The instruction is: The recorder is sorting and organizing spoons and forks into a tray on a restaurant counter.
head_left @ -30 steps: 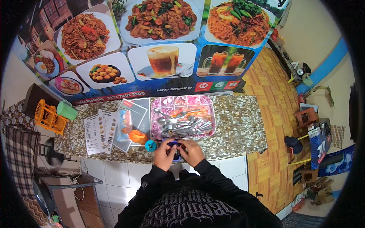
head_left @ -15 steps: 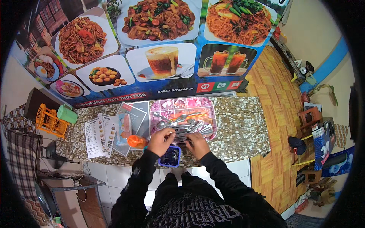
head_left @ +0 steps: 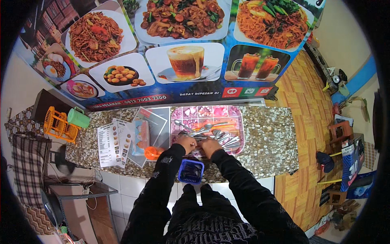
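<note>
Bright, smooth metal on the silver spoons and forks (head_left: 232, 141). Glossy plastic, by its look, in the pink-and-white rectangular compartment tray (head_left: 242, 130) and the dark blue rectangular tub (head_left: 191, 171). Polished, stone-like, pebble-patterned finish across the brown-and-cream tabletop (head_left: 270, 134). Flat, printed paper in the white menu sheets (head_left: 107, 147). Smooth plastic in the light green cylindrical jug (head_left: 78, 118) and orange openwork rack (head_left: 61, 127). Matt cloth in the black long sleeves (head_left: 248, 183) and dark plaid fabric (head_left: 26, 156).
</note>
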Action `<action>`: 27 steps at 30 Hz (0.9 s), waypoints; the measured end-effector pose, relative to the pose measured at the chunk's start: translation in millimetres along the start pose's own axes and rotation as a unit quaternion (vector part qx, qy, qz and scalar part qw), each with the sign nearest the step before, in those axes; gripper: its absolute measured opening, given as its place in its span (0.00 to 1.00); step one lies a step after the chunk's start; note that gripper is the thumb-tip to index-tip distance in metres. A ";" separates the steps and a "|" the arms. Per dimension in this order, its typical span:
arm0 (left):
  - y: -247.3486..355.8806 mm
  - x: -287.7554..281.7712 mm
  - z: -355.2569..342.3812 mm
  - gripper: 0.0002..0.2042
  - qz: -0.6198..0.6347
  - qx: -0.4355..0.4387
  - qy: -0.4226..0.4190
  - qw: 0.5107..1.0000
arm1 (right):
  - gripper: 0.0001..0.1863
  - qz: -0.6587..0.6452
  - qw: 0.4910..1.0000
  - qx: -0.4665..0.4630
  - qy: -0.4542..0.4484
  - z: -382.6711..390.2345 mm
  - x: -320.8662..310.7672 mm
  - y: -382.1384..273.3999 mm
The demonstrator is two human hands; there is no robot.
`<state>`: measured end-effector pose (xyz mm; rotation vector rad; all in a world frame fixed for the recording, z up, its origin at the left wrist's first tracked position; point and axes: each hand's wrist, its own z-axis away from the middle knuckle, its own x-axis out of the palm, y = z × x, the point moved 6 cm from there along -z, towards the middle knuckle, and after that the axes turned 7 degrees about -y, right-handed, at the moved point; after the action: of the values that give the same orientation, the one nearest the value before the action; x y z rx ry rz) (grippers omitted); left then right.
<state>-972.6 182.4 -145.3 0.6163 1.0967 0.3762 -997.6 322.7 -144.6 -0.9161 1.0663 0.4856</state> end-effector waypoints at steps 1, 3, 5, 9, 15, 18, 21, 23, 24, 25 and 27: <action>0.2 3.7 -0.7 0.05 -0.001 -0.003 0.001 1.000 | 0.13 0.023 1.000 0.000 -0.011 -0.6 -0.9 -2.9; -4.3 12.9 -2.6 0.06 -0.036 -0.067 -0.018 0.997 | 0.10 0.030 0.999 0.004 -0.010 -1.3 -5.1 -10.8; -2.7 22.5 -7.8 0.06 -0.050 -0.095 -0.023 0.994 | 0.10 0.044 0.999 0.012 -0.026 1.0 0.4 -4.3; -6.0 32.8 -5.1 0.05 -0.027 -0.106 -0.015 0.994 | 0.13 0.058 0.995 0.020 -0.079 0.0 2.6 -5.0; -9.3 30.9 -5.9 0.08 -0.060 -0.138 -0.022 0.988 | 0.12 0.057 0.995 0.032 -0.077 -7.9 6.0 -5.1; 7.2 29.5 -9.3 0.09 -0.105 -0.190 -0.051 0.975 | 0.12 0.036 0.995 0.042 -0.079 -1.5 13.3 6.8; -2.4 22.2 -4.0 0.09 -0.140 -0.191 -0.010 0.971 | 0.15 0.015 0.998 0.027 -0.046 -8.1 11.9 2.0; 1.5 19.9 -6.0 0.10 -0.131 -0.192 -0.022 0.972 | 0.15 -0.021 0.999 0.024 -0.025 -4.2 9.7 3.5; 6.3 19.5 -4.1 0.11 -0.131 -0.199 -0.002 0.971 | 0.15 -0.045 0.997 0.042 -0.037 -2.2 10.8 7.3; 16.4 17.3 -4.5 0.11 -0.130 -0.202 0.015 0.971 | 0.15 -0.043 0.997 0.048 -0.034 3.1 10.5 10.9; -14.5 10.4 6.1 0.12 -0.141 -0.218 0.040 0.965 | 0.15 -0.060 0.997 0.035 -0.030 -12.4 2.9 -11.8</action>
<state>-962.9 175.4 -159.8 0.0526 1.1140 0.3816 -994.3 305.6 -144.7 -0.8922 0.9630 0.3722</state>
